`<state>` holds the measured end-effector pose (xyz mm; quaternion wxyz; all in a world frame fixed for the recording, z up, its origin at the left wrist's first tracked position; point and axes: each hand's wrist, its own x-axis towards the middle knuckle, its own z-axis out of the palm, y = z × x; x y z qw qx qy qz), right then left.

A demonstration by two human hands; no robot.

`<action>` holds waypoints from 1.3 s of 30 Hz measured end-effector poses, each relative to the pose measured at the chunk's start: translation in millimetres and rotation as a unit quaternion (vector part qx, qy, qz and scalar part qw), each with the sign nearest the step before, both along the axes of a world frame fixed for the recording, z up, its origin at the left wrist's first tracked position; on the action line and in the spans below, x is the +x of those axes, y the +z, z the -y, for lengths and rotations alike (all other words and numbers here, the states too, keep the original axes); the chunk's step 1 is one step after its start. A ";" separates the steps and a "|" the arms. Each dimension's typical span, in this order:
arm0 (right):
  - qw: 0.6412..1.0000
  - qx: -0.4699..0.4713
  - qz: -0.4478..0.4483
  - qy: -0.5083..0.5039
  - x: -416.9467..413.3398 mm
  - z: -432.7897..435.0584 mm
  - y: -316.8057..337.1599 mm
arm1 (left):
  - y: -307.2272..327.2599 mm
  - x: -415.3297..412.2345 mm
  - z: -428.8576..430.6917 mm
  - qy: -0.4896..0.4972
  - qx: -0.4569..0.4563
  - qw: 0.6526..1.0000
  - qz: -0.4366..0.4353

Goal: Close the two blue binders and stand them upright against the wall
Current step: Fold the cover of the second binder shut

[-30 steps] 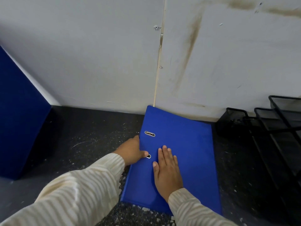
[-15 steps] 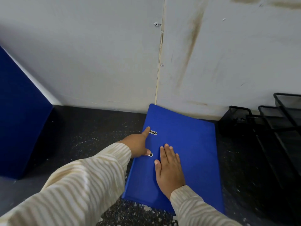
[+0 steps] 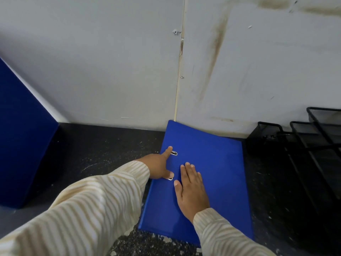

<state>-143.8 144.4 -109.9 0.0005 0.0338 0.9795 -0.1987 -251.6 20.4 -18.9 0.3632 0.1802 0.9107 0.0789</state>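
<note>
A closed blue binder lies flat on the dark speckled table, its far corner touching the grey wall. My right hand rests palm down on its cover, fingers spread. At the spine edge my left hand has the index finger on the far metal slot and the thumb on the near slot. A second blue binder stands at the far left, leaning against the wall; only part of it shows.
A black wire mesh desk tray stands at the right against the wall, close to the flat binder's right edge. The dark table surface stretches between the two binders. A vertical seam runs down the wall above the flat binder.
My left index finger has stretched out from the binder's edge onto the far metal slot. The right hand stays flat on the cover. The binder has not visibly moved.
</note>
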 end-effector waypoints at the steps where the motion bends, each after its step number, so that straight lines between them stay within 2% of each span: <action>1: 1.000 -0.005 -0.002 -0.001 -0.1 0.2 0.1 | -5.6 -0.5 2.1 0.031 0.038 0.999 0.003; 3: 1.000 -0.014 -0.007 -0.006 0.1 -0.2 0.2 | -18.5 -2.0 -0.6 0.124 0.110 0.986 -0.013; 6: 1.000 -0.008 -0.008 -0.004 0.6 -1.0 -0.8 | -32.6 -11.3 -10.5 0.284 0.182 0.941 -0.020; 9: 1.000 -0.015 -0.009 -0.005 0.6 -1.1 -1.0 | -34.4 -22.2 -11.7 0.354 0.259 0.898 0.029; 11: 1.000 -0.016 -0.010 -0.003 0.2 -1.0 -1.6 | -30.5 -25.7 -10.9 0.349 0.273 0.895 0.052; 15: 1.000 -0.010 -0.010 -0.001 0.2 -0.7 -3.3 | -23.8 -30.3 -13.0 0.332 0.215 0.917 0.056; 20: 1.000 -0.005 -0.007 0.002 0.2 -0.7 -3.7 | -21.5 -36.3 -22.2 0.365 0.180 0.913 0.034; 23: 1.000 -0.012 -0.009 -0.002 0.3 -0.8 -2.7 | -30.4 -30.2 -17.2 0.383 0.212 0.899 0.031; 29: 1.000 -0.021 0.000 -0.006 -0.7 -1.8 -2.1 | -57.6 13.9 -8.2 0.335 0.206 0.912 -0.112; 39: 0.997 -0.002 0.066 -0.038 6.1 -1.4 8.0 | -57.8 52.3 12.9 0.328 0.228 0.913 -0.082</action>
